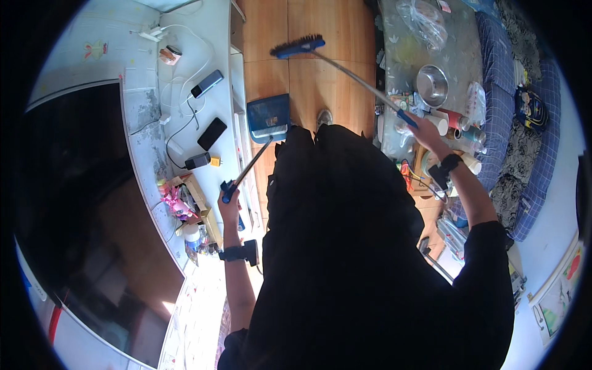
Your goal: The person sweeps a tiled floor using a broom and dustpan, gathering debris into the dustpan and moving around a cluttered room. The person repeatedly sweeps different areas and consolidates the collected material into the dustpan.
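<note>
In my right hand (426, 131) is the blue grip of a long-handled broom (360, 81). Its blue head (300, 47), with dark bristles, is out ahead on the tiled floor (333, 27). My left hand (229, 201) is closed around the blue top of a dustpan's handle (253, 162). The blue dustpan (268, 111) rests on the floor to the left of my shoe (324, 117), with a pale comb-like strip across its back. Some small bits seem to lie inside it, too small to make out. Broom head and dustpan are apart.
A white cabinet (185, 115) on the left bears a smartphone (212, 134), a power bank (207, 84), cables and a box of odds and ends. Along the right stands a table (397, 55) with a metal bowl (432, 86), cups and bottles. Beyond it is a blue checked sofa (495, 69).
</note>
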Demonstrator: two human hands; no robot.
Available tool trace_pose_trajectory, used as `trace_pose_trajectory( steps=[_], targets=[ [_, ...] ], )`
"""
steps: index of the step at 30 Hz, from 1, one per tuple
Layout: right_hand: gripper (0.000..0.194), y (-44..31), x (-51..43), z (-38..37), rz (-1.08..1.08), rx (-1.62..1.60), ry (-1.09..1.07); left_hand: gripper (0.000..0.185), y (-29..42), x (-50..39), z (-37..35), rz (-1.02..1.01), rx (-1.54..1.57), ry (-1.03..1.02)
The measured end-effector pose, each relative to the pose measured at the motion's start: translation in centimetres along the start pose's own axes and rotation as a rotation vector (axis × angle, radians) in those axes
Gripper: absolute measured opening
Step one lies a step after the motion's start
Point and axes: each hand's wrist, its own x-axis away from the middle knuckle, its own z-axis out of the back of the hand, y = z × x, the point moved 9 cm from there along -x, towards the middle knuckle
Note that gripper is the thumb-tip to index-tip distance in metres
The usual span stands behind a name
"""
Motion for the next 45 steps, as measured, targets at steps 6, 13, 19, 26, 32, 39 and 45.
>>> trace_pose_trajectory(
  steps=[6, 13, 19, 26, 32, 39, 45],
  targets=[
    [0.043, 2.2, -9.0, 2.6, 0.038, 0.033, 0.142, 0.030, -2.8, 4.2, -2.5, 0.070, -0.012, 0.032],
    [0.019, 0.8, -22.4, 0.7, 0.016, -0.214, -0.047, 0.033, -0.3, 6.1, -6.3, 0.055, -0.127, 0.034],
    [0.018, -0.4, -18.0, -7.0, -0.023, -0.428, -0.157, 0.034, 1.3, 8.6, -8.5, -0.359, -0.548, -0.124],
    [0.028, 0.3, -4.1, -12.8, -0.186, -0.535, -0.249, 0.029, -4.8, 9.6, -4.9, -0.179, -0.727, -0.205],
    [0.046, -2.8, 8.4, -19.5, -0.091, -0.246, -0.184, 0.029, -5.5, 8.9, -0.7, -0.321, -0.612, -0.241],
    [0.060, -7.5, 23.5, -30.5, -0.245, -0.330, -0.160, 0.026, -5.5, 8.1, 1.6, -0.448, -0.596, -0.288],
    [0.054, -7.7, 29.6, -31.9, -0.351, -0.284, -0.101, 0.025, -7.0, 6.3, 3.0, -0.297, -0.584, -0.341]
  ],
)
